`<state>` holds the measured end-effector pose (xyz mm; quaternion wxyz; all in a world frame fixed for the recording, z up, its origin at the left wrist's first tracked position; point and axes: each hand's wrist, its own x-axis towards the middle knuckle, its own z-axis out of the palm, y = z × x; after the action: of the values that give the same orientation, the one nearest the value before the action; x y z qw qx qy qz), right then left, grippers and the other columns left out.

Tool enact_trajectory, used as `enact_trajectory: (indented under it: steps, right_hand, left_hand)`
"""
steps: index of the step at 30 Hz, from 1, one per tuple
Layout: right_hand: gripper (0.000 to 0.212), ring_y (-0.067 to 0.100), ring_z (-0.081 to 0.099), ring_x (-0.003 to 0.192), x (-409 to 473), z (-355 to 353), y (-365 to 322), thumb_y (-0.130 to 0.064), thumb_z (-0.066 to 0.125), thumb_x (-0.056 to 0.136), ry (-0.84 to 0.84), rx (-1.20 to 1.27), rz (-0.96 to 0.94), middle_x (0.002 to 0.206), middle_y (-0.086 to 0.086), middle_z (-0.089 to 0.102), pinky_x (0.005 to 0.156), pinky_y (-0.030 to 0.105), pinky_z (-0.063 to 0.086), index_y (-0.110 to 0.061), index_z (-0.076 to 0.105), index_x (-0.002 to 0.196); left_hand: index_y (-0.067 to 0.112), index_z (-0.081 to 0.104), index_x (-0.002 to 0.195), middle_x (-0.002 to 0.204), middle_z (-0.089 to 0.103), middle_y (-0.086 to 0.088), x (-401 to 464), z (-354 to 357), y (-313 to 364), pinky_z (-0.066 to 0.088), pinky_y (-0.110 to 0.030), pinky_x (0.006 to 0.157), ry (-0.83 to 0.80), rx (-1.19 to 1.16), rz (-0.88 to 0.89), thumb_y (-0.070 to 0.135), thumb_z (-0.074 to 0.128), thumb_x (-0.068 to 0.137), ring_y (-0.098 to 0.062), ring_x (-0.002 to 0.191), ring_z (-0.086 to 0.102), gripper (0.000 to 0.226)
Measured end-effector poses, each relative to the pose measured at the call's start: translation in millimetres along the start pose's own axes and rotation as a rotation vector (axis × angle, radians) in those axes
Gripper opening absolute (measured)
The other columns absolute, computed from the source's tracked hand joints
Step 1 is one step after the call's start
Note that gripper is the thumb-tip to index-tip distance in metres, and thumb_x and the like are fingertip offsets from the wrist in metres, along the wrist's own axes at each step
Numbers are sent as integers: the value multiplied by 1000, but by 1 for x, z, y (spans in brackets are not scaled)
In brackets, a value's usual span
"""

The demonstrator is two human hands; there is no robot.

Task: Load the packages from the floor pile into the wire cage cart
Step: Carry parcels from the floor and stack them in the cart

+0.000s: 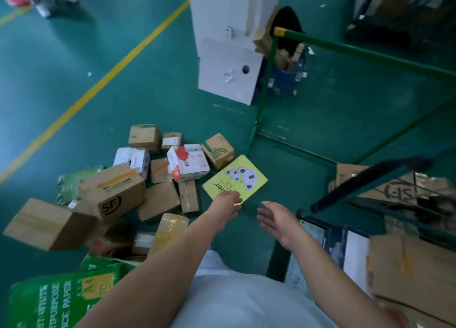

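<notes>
A pile of packages lies on the green floor: brown cartons such as an SF-marked box (pixel 116 194), a white and red box (pixel 188 162), and a flat yellow package with koala pictures (pixel 235 179) at the pile's right edge. My left hand (pixel 228 201) grips the near edge of the yellow package. To its right my right hand (pixel 277 219) hovers above the floor, fingers spread and holding nothing. The green-framed wire cage cart (pixel 265 81) stands to the right, with cartons (pixel 407 273) inside it at lower right.
A white pillar (pixel 229 44) rises behind the pile, beside a blue bin of cardboard scraps (pixel 283 78). A green A4 paper carton (pixel 61 300) sits at lower left. A yellow floor line (pixel 98 85) runs diagonally. A person's feet (pixel 49 2) show at top left.
</notes>
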<state>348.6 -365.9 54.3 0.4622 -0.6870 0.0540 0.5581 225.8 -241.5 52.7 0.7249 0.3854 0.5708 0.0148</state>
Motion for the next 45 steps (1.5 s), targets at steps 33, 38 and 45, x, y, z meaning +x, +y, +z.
enact_trajectory:
  steps: [33,38,45]
  right_hand:
    - [28,19,67,95,147,353,-80,-26,56,105,-527,-926,267,112,8,72,79,29,55,-11,63,126]
    - [27,18,68,92,165,367,-72,-24,54,105,-548,-1057,269,107,7,72,83,30,56,-9,63,126]
    - [27,21,69,104,151,368,-37,-26,52,106,-618,-1217,348,114,7,72,80,30,55,-10,63,125]
  left_hand:
    - [16,58,118,118,66,-5,40,-232,3,50,-28,77,700,-953,-327,24,47,107,-20,104,62,18]
    - [20,57,105,116,66,-4,47,-207,-9,49,-29,78,695,-1057,-357,27,46,107,-16,96,62,13]
    - [23,57,100,106,64,-1,28,-183,-28,51,-28,77,697,-1209,-391,27,49,107,-17,93,63,11]
